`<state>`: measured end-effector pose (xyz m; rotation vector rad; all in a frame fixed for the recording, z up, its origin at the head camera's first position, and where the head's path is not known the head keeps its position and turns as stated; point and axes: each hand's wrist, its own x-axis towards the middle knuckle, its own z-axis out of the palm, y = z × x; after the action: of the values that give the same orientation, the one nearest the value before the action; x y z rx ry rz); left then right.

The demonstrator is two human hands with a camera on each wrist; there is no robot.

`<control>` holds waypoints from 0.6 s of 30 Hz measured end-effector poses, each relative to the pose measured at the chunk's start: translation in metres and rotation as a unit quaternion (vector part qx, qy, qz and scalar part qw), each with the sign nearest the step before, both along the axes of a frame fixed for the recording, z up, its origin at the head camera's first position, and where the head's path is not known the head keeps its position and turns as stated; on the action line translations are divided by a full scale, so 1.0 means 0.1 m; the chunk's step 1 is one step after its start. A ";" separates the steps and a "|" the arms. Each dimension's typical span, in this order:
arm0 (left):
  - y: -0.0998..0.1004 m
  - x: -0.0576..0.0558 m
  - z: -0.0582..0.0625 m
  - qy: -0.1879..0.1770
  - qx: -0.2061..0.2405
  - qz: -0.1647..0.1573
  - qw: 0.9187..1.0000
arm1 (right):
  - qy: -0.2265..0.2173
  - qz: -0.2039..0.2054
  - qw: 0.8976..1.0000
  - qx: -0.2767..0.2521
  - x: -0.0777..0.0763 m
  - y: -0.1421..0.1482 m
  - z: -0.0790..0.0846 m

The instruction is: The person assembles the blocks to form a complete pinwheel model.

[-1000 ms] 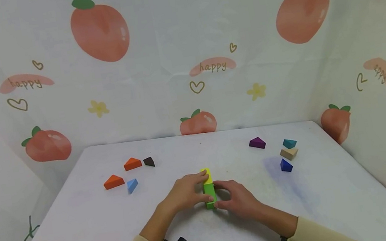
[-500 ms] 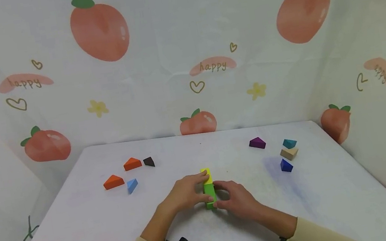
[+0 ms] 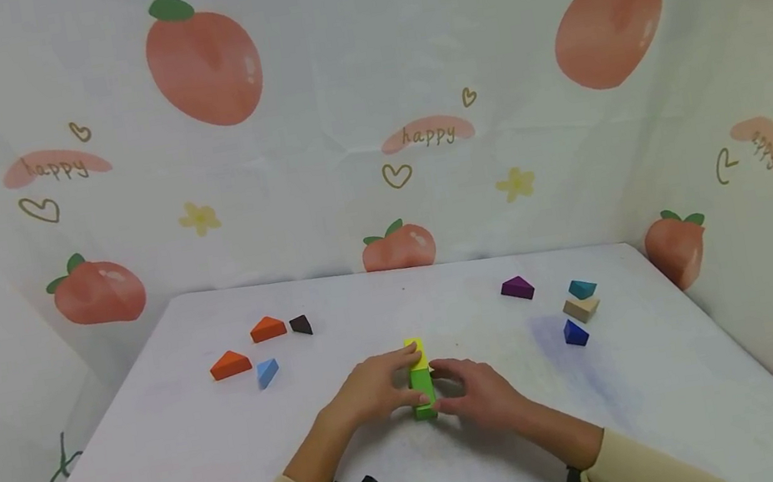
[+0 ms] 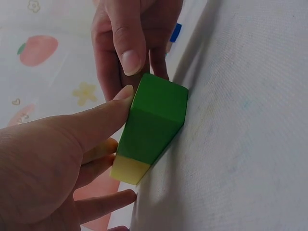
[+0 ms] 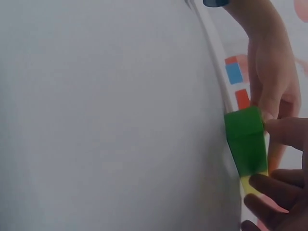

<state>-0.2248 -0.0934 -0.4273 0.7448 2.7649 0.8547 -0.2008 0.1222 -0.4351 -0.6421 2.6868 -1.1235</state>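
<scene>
Fingers loosely spread, the left hand (image 3: 372,391) and right hand (image 3: 483,396) flanked a smooth green oblong block (image 3: 421,382) and abutting yellow rectangular block (image 3: 421,360), presumably to keep them aligned.

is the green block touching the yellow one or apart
Touching: the green block meets the yellow block, with no visible gap in the left wrist view.

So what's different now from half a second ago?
The right hand eased slightly rightward from the bright green rectangular block; whether it still touches is unclear. The left hand, that block and the bright yellow rectangular block beyond it stayed put.
</scene>
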 end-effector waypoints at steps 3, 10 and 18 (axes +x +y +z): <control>0.01 0.00 0.00 0.000 -0.005 0.004 1.000 | 0.009 0.011 1.000 -0.002 -0.04 0.05 0.01; 0.02 0.01 -0.01 -0.007 -0.016 0.012 1.000 | 0.039 -0.019 0.999 0.004 -0.14 0.19 0.10; 0.03 0.03 -0.02 -0.009 -0.026 0.017 0.999 | 0.100 -0.055 0.993 0.035 -0.29 0.44 0.22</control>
<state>-0.2219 -0.0902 -0.4290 0.6792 2.7800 0.7879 -0.2297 0.1663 -0.4130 -0.6328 2.9497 -1.0345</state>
